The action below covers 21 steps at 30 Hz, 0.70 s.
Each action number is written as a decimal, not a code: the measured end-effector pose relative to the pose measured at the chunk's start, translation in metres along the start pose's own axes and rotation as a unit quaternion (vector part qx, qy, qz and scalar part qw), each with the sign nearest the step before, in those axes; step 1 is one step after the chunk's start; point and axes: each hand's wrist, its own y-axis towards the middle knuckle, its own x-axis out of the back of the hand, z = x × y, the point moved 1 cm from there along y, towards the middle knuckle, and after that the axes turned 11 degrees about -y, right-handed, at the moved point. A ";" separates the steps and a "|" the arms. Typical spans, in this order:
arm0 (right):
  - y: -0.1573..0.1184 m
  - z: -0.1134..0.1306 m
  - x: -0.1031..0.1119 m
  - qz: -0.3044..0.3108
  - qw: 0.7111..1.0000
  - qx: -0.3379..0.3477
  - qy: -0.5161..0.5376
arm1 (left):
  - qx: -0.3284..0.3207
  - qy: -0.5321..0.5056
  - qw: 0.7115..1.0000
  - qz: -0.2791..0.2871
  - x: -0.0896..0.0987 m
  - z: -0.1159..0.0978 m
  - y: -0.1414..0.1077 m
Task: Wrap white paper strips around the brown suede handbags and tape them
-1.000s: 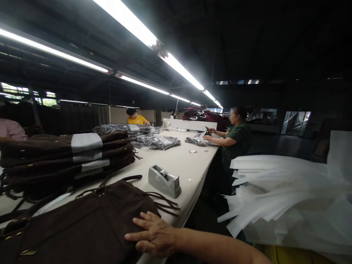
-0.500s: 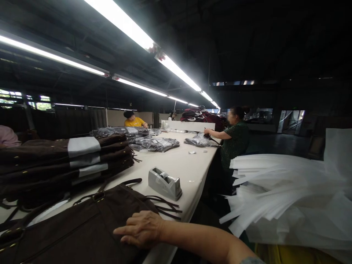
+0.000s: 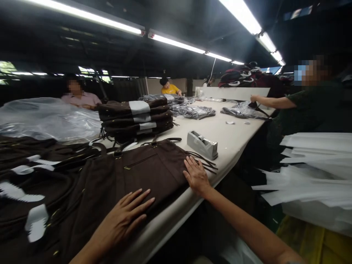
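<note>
A dark brown bag (image 3: 143,168) with a zip and buckled straps lies flat along the near edge of the table (image 3: 233,137). My left hand (image 3: 123,218) rests on its lower part, fingers spread, holding nothing. At the bag's right end my right hand (image 3: 196,176) lies with its fingers apart, beside thin dark cords (image 3: 205,163). A grey tape dispenser (image 3: 202,145) stands just beyond that hand. Behind the bag is a stack of folded brown bags (image 3: 134,117) with white paper bands.
More brown bags (image 3: 22,194) with white paper lie at the left, near clear plastic (image 3: 49,117). Plastic-wrapped bags (image 3: 192,110) lie farther back. White sheets (image 3: 310,179) hang at the right. One person (image 3: 308,99) reaches over the table; others (image 3: 82,97) are across it.
The view has turned left and down. My left hand has come into view on the bag. My right hand has moved to the bag's right end, its fingers now more spread.
</note>
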 end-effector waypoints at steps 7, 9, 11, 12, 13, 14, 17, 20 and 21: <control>0.003 0.011 0.019 0.058 0.998 0.028 -0.026 | 0.018 -0.012 1.000 0.005 -0.003 -0.005 0.006; 0.008 0.017 0.019 0.074 0.997 0.034 -0.013 | 0.014 0.008 1.000 0.001 -0.005 -0.005 0.007; 0.008 0.022 0.016 0.073 0.997 0.040 0.006 | 0.005 0.026 1.000 0.005 -0.005 -0.006 0.006; 0.007 0.023 0.015 0.065 0.997 0.044 0.014 | 0.000 0.033 0.999 0.010 -0.004 -0.006 0.006; 0.005 0.023 0.013 0.055 0.997 0.049 0.020 | -0.004 0.037 0.999 0.017 -0.003 -0.007 0.006; 0.003 0.021 0.012 0.046 0.997 0.056 0.025 | -0.007 0.039 0.999 0.023 -0.002 -0.007 0.006; -0.007 0.003 0.013 0.036 0.994 0.098 0.033 | -0.014 0.034 0.999 0.032 -0.002 -0.005 0.006; -0.028 -0.027 0.020 0.042 0.988 0.140 0.048 | -0.020 0.009 0.999 0.024 -0.008 0.001 0.006; -0.041 -0.038 0.022 0.041 0.987 0.145 0.056 | -0.023 -0.003 1.000 0.019 -0.012 0.004 0.005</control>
